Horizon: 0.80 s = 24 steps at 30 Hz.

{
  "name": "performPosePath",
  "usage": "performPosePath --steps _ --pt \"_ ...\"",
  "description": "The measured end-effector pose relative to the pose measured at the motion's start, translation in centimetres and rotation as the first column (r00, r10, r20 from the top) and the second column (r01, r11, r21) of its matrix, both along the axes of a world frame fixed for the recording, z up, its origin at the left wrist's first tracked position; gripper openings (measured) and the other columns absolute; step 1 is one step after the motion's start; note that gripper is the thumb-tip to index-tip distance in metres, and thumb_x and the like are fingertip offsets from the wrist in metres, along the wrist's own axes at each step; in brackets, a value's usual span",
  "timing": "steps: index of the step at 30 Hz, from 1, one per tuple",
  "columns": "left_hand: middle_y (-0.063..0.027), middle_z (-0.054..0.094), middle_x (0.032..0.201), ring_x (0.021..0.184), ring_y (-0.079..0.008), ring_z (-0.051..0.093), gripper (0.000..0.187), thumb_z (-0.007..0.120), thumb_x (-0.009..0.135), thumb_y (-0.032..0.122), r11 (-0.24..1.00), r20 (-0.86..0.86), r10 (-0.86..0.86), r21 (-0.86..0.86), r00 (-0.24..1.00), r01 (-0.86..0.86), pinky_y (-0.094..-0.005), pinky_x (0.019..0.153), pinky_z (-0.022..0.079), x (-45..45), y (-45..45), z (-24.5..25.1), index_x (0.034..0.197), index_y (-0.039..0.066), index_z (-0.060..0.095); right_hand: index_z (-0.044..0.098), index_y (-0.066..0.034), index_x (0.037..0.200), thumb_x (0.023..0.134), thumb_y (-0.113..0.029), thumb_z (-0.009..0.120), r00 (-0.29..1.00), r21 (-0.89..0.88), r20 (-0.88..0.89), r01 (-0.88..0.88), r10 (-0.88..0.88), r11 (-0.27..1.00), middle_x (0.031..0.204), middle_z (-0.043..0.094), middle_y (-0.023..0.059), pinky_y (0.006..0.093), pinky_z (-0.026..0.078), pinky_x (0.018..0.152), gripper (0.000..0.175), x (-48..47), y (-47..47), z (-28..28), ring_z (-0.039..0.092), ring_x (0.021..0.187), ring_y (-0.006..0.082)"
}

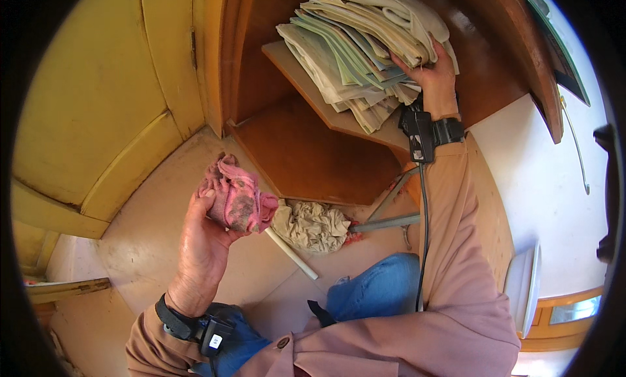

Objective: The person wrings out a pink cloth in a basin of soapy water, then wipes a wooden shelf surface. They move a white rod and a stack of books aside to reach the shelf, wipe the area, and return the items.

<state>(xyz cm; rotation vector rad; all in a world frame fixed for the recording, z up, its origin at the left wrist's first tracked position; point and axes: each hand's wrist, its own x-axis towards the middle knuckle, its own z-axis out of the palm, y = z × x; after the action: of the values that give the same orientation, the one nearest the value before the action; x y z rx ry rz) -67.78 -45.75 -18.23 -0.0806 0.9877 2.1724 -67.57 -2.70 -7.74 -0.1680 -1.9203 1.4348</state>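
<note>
My left hand [208, 247] holds a crumpled pink cloth [239, 198] with dark dirt stains, raised above the tiled floor. At the upper right, my right hand [433, 74] grips the near edge of the upper papers in a stack of papers and booklets [342, 49], its fingers partly hidden. The stack rests on a wooden shelf [313, 101] inside an open cabinet. A folded whitish cloth or bag [406, 10] lies on top of the stack.
A crumpled beige cloth [315, 225] lies on the floor below the cabinet, near a white stick [291, 255] and a grey metal bar [386, 222]. A yellow wooden door [93, 83] stands at the left. A cabinet door edge [547, 98] juts out at the upper right.
</note>
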Motion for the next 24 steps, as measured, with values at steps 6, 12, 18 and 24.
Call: performPosePath --steps 6,12,18,24 --pt "-0.0098 0.046 0.127 0.112 -0.0236 0.049 0.046 0.042 0.089 0.030 1.000 0.021 -0.008 -0.004 1.000 0.008 -0.0440 0.085 0.047 0.1 0.0 0.0 0.129 0.007 0.036 0.043 0.0003 0.123 0.080 -0.011 0.063 0.989 -0.372 -0.135 -0.107 0.060 0.922 0.122 0.049 0.0133 0.0337 0.041 0.093 0.049 0.3 0.2 1.0 0.048 0.109 0.0214" --pt "-0.0080 0.046 0.128 0.113 -0.0229 0.049 0.044 0.040 0.090 0.029 1.000 0.027 -0.018 -0.010 0.999 0.018 -0.0426 0.086 0.046 0.0 0.1 0.1 0.129 0.008 0.037 0.050 -0.0001 0.116 0.086 -0.014 0.052 0.983 -0.781 -0.173 -0.095 -0.068 0.618 0.123 0.050 0.0125 0.0409 0.038 0.095 0.033 -1.2 -1.1 1.7 0.048 0.111 0.0279" --pt "-0.0081 0.046 0.129 0.114 -0.0231 0.048 0.045 0.039 0.090 0.031 0.999 -0.054 -0.041 0.020 0.998 0.042 -0.0423 0.087 0.045 0.3 -0.4 0.4 0.129 0.009 0.037 0.050 0.0004 0.115 0.083 -0.008 0.056 0.966 -0.864 -0.230 -0.147 -0.117 0.482 0.119 0.052 0.0133 0.0441 0.038 0.096 0.033 -0.3 -2.9 1.8 0.050 0.108 0.0302" --pt "-0.0096 0.049 0.126 0.113 -0.0242 0.049 0.046 0.040 0.089 0.031 0.998 -0.013 -0.062 0.017 0.998 0.062 -0.0425 0.088 0.045 -0.2 -0.3 0.3 0.129 0.007 0.037 0.046 -0.0006 0.118 0.082 -0.008 0.057 0.942 -0.810 -0.313 -0.197 -0.124 0.552 0.118 0.052 0.0134 0.0453 0.040 0.094 0.038 2.0 -4.3 0.2 0.050 0.109 0.0301"
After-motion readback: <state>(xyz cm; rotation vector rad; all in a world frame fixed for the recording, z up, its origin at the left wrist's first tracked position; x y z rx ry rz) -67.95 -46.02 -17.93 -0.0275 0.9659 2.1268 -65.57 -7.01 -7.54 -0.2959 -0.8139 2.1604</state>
